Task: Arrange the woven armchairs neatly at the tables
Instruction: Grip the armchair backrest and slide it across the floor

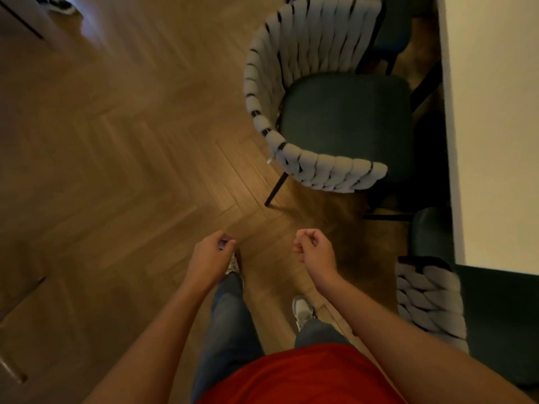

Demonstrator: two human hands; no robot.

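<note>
A woven armchair [294, 48] with a pale rope back and a dark green seat stands ahead of me, its seat facing the white table [495, 126] on the right and set a little askew to the table's edge. A second woven armchair [428, 301] is at the lower right, by the table's near corner. My left hand [210, 258] and my right hand [315, 252] hover over the floor in front of me. Both have their fingers curled and hold nothing, and both are well short of the first chair.
Herringbone wood floor [131, 156] spreads to the left and ahead. Part of another dark-seated chair [392, 30] shows at the top, beside the table. Dark furniture edges sit at the top left [23, 21] and lower left. My legs and shoes are below my hands.
</note>
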